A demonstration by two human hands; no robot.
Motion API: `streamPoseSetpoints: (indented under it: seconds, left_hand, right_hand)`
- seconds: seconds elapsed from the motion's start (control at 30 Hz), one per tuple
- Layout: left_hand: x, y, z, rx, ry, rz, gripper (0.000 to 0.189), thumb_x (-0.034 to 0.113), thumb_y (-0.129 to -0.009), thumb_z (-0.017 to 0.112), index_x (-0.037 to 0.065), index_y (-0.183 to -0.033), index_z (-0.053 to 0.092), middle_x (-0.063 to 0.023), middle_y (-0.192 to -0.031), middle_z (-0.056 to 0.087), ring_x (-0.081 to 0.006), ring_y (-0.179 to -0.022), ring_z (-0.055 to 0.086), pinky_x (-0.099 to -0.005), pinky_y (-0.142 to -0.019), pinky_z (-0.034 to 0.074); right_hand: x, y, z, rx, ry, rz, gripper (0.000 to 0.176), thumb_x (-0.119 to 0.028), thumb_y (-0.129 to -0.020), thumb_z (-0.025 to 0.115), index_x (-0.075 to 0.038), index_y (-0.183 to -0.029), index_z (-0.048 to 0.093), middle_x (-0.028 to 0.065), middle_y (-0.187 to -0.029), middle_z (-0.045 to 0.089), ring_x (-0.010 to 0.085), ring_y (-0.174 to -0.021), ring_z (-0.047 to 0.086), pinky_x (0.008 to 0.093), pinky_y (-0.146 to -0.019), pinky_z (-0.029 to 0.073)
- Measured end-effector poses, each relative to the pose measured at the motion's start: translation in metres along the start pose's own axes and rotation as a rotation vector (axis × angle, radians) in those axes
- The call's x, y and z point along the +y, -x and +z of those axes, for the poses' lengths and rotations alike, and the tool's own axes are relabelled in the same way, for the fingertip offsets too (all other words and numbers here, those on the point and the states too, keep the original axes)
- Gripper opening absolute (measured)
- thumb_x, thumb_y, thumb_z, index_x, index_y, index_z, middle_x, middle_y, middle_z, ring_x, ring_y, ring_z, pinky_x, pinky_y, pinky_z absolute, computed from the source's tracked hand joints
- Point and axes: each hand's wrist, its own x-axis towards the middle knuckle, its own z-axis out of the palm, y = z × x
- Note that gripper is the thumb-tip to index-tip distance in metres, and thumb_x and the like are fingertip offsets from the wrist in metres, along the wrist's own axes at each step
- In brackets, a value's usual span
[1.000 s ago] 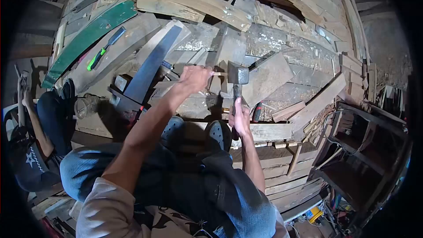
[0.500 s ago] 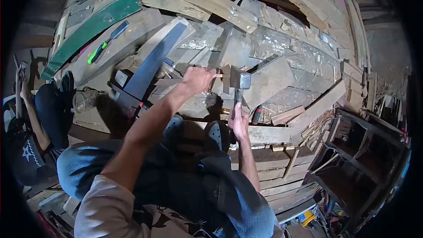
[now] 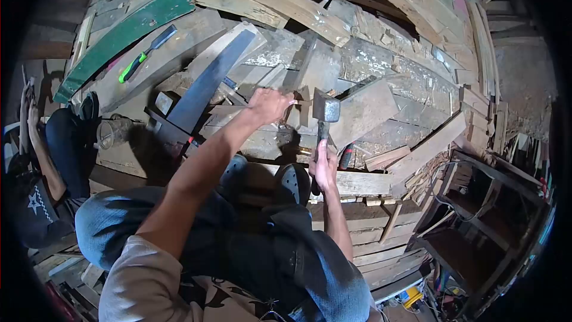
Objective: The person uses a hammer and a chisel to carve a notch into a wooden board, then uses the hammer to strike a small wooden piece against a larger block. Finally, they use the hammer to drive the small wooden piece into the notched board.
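My right hand (image 3: pixel 323 167) is wrapped around the dark handle of a hammer (image 3: pixel 326 109). Its blocky metal head points away from me, over the planks. To the left of the hammer head, my left hand (image 3: pixel 269 106) is closed in a fist. A short brown piece of wood (image 3: pixel 304 109) shows by its fingertips; what the fist itself grips is hidden. Left of that hand lies a hand saw (image 3: pixel 208 86) with a wide blade, resting on boards. Beside my right hand is a tool with a red-and-black handle (image 3: pixel 347 156).
A chisel with a green handle (image 3: pixel 132 68) lies on a board at the upper left, near a curved green plank (image 3: pixel 122 42). A clear jar (image 3: pixel 113 133) stands at left. Another person (image 3: pixel 50 161) sits at the far left. A dark wooden frame (image 3: pixel 482 214) stands at right.
The view has shifted very slightly. Both hands and the hammer stay almost where they were.
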Motion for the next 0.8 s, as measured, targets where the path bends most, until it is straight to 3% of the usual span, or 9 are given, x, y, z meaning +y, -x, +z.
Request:
streamPoseSetpoints:
  seconds: [0.3,0.43,0.47,0.5,0.57,0.63,0.67,0.77,0.8]
  left_hand:
    - [-0.008,-0.007,0.016,-0.015,-0.049,-0.003,0.027,0.016,-0.086,0.040,0.007,-0.098,0.063,-0.0214,-0.084,0.066,-0.0363,-0.082,0.066,-0.0502,-0.071,0.050]
    - [0.005,0.002,-0.005,0.022,0.002,0.054,0.023,0.016,-0.088,0.043,0.005,-0.095,0.062,-0.0211,-0.081,0.066,-0.0357,-0.079,0.066,-0.0482,-0.068,0.052]
    - [0.015,0.002,-0.020,-0.133,0.053,-0.025,0.023,0.019,-0.092,0.043,0.005,-0.094,0.062,-0.0204,-0.077,0.065,-0.0350,-0.074,0.066,-0.0479,-0.064,0.052]
    - [0.003,-0.002,-0.002,0.030,-0.020,0.104,0.023,0.020,-0.093,0.043,0.006,-0.095,0.061,-0.0202,-0.073,0.065,-0.0354,-0.067,0.065,-0.0487,-0.060,0.052]
    - [0.002,-0.002,-0.002,0.001,0.001,0.085,0.022,0.019,-0.090,0.045,0.006,-0.096,0.061,-0.0210,-0.074,0.064,-0.0364,-0.067,0.065,-0.0489,-0.060,0.052]
    - [0.003,-0.003,-0.003,0.018,-0.001,0.074,0.021,0.018,-0.088,0.047,0.006,-0.097,0.061,-0.0211,-0.075,0.065,-0.0365,-0.070,0.066,-0.0488,-0.062,0.052]
    - [0.004,-0.001,-0.001,0.027,0.001,0.060,0.021,0.018,-0.086,0.048,0.005,-0.098,0.061,-0.0212,-0.076,0.065,-0.0367,-0.072,0.066,-0.0487,-0.065,0.053]
    - [0.012,0.000,-0.011,-0.044,-0.034,0.000,0.021,0.017,-0.084,0.050,0.007,-0.099,0.061,-0.0221,-0.079,0.065,-0.0370,-0.077,0.067,-0.0490,-0.069,0.053]
    - [0.012,-0.003,-0.008,-0.091,0.002,-0.067,0.023,0.018,-0.084,0.051,0.009,-0.102,0.062,-0.0217,-0.088,0.066,-0.0368,-0.087,0.066,-0.0507,-0.075,0.052]
  right_hand:
    - [-0.013,0.014,-0.007,-0.079,-0.102,-0.438,0.050,-0.044,-0.097,0.043,-0.005,-0.068,0.048,-0.0026,-0.052,0.042,0.0060,-0.045,0.040,0.0236,-0.040,0.030]
    - [0.028,-0.014,-0.008,0.080,0.238,-0.179,0.050,-0.042,-0.095,0.050,-0.006,-0.060,0.047,-0.0026,-0.053,0.043,0.0079,-0.049,0.039,0.0277,-0.045,0.033]
    - [0.022,-0.010,-0.010,0.089,0.227,-0.138,0.051,-0.044,-0.095,0.049,-0.006,-0.060,0.048,-0.0021,-0.053,0.043,0.0086,-0.049,0.039,0.0282,-0.046,0.033]
    - [0.018,-0.004,-0.010,0.093,0.215,-0.094,0.053,-0.047,-0.095,0.048,-0.006,-0.061,0.048,-0.0016,-0.054,0.043,0.0093,-0.050,0.040,0.0288,-0.047,0.034]
    - [0.024,-0.004,-0.017,0.034,0.073,0.026,0.057,-0.050,-0.096,0.042,-0.007,-0.059,0.047,-0.0006,-0.054,0.042,0.0086,-0.049,0.038,0.0267,-0.045,0.030]
    - [0.027,-0.002,-0.019,0.044,0.047,0.035,0.057,-0.050,-0.096,0.041,-0.008,-0.058,0.045,-0.0014,-0.053,0.042,0.0080,-0.049,0.037,0.0261,-0.045,0.029]
    - [0.030,-0.001,-0.016,0.075,0.078,-0.062,0.059,-0.059,-0.094,0.038,-0.012,-0.058,0.039,-0.0041,-0.046,0.033,0.0063,-0.036,0.028,0.0247,-0.034,0.019]
    - [0.026,0.006,-0.016,0.043,0.025,-0.064,0.059,-0.058,-0.094,0.038,-0.012,-0.058,0.039,-0.0044,-0.045,0.031,0.0065,-0.036,0.027,0.0246,-0.034,0.019]
    - [0.021,0.007,-0.017,0.011,0.009,-0.067,0.060,-0.058,-0.095,0.037,-0.011,-0.058,0.039,-0.0043,-0.045,0.031,0.0065,-0.035,0.027,0.0246,-0.034,0.019]
